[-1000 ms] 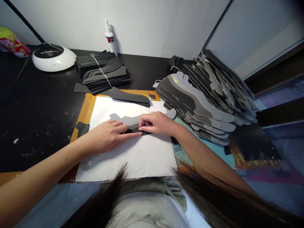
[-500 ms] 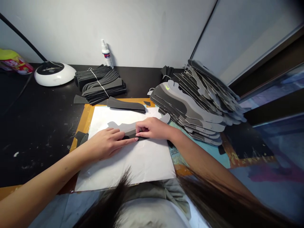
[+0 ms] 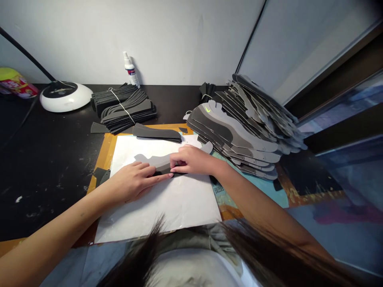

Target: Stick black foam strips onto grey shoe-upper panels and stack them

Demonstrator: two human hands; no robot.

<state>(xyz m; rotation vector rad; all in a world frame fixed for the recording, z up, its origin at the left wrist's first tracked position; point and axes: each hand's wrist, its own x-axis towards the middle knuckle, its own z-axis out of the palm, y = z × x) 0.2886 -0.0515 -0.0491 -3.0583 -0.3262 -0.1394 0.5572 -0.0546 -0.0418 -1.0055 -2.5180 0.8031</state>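
A grey, curved shoe upper piece [image 3: 160,160] lies on a white sheet [image 3: 167,211], pale along its far side and darker toward me. My left hand [image 3: 133,181] rests over its near left part, index finger stretched along the dark lower edge and the other fingers bent a little. Against that fingertip, my right hand [image 3: 193,160] has its fingers curled, with thumb and index pinching at the dark edge. Both hands hide much of the piece. Just beyond it lie a few dark grey curved strips [image 3: 157,132], stacked together.
A tall pile of grey shoe upper pieces [image 3: 245,139] stands at the right. Tied bundles of dark strips [image 3: 128,111] sit at the back left, near a white spray bottle [image 3: 131,71] and a white lamp base [image 3: 67,101]. Brown tape [image 3: 103,153] borders the sheet.
The whole view has shifted slightly. Both hands keep nearly the same place on the shoe upper piece, with no clear movement of the fingers.
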